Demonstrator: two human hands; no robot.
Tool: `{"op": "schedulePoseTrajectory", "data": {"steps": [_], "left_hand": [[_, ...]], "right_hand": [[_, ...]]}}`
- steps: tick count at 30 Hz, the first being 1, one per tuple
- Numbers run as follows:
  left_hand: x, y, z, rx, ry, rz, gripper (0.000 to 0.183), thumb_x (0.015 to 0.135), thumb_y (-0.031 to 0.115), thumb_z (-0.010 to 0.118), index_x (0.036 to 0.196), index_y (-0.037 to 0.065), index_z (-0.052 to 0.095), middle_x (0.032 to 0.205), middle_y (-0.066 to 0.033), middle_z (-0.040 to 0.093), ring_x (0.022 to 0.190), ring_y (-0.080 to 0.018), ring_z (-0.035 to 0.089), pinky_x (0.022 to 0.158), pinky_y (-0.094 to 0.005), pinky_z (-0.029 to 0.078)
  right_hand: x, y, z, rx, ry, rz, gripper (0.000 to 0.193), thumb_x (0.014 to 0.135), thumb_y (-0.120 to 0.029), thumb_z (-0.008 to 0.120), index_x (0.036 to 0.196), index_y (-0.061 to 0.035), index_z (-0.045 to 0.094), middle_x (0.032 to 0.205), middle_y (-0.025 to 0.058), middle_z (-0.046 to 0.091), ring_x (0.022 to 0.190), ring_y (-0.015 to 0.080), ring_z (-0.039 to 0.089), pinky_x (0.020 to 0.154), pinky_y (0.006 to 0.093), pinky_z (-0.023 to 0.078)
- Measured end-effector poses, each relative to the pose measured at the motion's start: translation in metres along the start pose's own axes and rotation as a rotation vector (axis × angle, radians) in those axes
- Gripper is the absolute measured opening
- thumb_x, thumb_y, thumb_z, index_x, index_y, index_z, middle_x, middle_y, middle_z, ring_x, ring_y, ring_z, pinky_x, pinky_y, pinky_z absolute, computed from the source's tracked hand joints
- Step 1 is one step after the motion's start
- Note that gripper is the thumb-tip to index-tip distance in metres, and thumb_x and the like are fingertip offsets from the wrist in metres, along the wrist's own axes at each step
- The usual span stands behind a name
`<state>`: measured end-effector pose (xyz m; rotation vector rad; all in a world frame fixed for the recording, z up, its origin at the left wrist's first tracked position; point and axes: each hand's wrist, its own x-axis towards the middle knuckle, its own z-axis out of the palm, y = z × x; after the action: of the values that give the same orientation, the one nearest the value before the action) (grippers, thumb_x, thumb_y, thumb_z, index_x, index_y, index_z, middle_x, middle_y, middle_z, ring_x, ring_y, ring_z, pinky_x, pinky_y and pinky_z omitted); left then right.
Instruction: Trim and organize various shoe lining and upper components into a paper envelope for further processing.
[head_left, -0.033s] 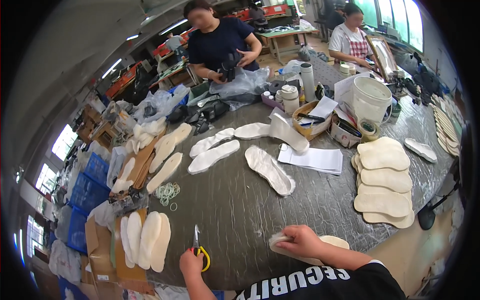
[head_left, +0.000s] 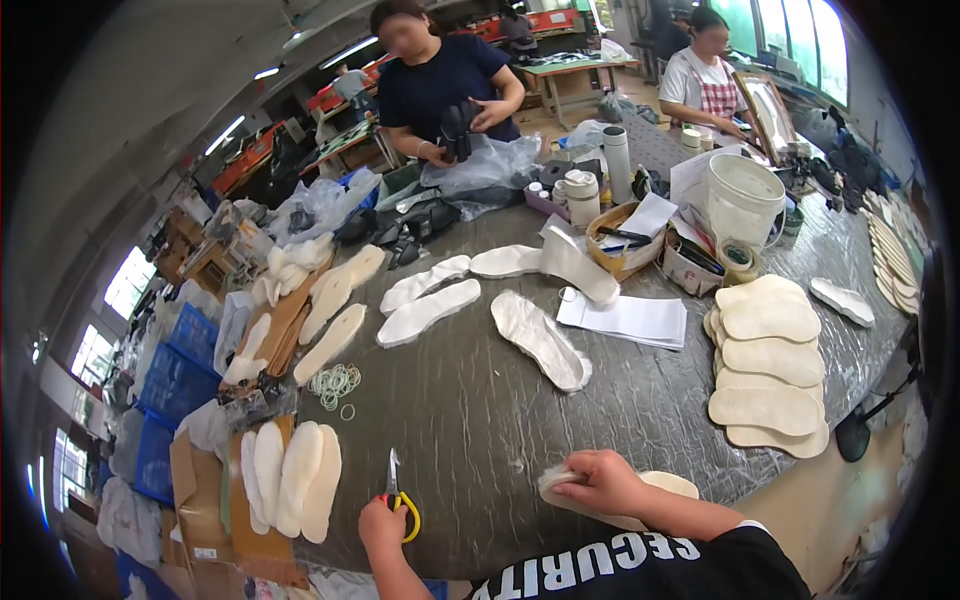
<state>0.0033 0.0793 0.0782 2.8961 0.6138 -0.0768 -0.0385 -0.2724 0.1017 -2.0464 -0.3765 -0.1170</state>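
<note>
Left fingers [head_left: 399, 514] round scissors [head_left: 393, 484] (partly yellow), right fingers [head_left: 580, 464] gripping insole [head_left: 551, 485]

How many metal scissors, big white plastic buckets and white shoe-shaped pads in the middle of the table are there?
Metal scissors with yellow-and-red handles: 1
Big white plastic bucket: 1
White shoe-shaped pads in the middle: 5
Total: 7

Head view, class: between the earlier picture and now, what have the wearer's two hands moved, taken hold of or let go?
Nothing visibly. The left hand still holds the scissors, blades pointing away; the right hand still pinches the pale fleecy piece.
</note>
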Motion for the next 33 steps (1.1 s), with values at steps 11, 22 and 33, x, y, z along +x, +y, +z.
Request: {"op": "schedulePoseTrajectory", "data": {"steps": [11,22,33], "left_hand": [[0.000,-0.004,-0.004,0.121,0.015,0.013,0.031,0.070,0.027,0.072,0.079,-0.001,0.063,0.082,-0.0176,0.061,0.082,-0.0349,0.060,0.072,-0.0406,0.049],[-0.067,0.104,0.006,-0.930,-0.369,0.888,0.029,0.077,0.015,0.070,0.100,0.001,0.060,0.094,-0.0119,0.060,0.083,-0.0197,0.060,0.072,-0.0285,0.049],[-0.074,0.123,0.018,-1.015,-0.568,0.949,0.018,0.079,0.012,0.068,0.090,-0.001,0.063,0.083,-0.0087,0.062,0.074,-0.0167,0.059,0.068,-0.0266,0.047]], "right_hand": [[-0.001,0.001,0.000,0.046,-0.031,0.032,0.023,0.075,-0.024,0.069,0.081,-0.0030,0.062,0.074,0.0134,0.060,0.066,0.0320,0.059,0.058,0.0373,0.046],[-0.001,-0.003,0.007,0.041,-0.103,0.007,0.020,0.074,-0.022,0.069,0.079,-0.0045,0.062,0.073,0.0119,0.059,0.066,0.0304,0.058,0.056,0.0361,0.045],[-0.004,-0.004,0.006,0.072,-0.132,0.023,0.018,0.073,-0.017,0.070,0.082,-0.0040,0.062,0.073,0.0123,0.059,0.066,0.0298,0.059,0.056,0.0368,0.045]]}}
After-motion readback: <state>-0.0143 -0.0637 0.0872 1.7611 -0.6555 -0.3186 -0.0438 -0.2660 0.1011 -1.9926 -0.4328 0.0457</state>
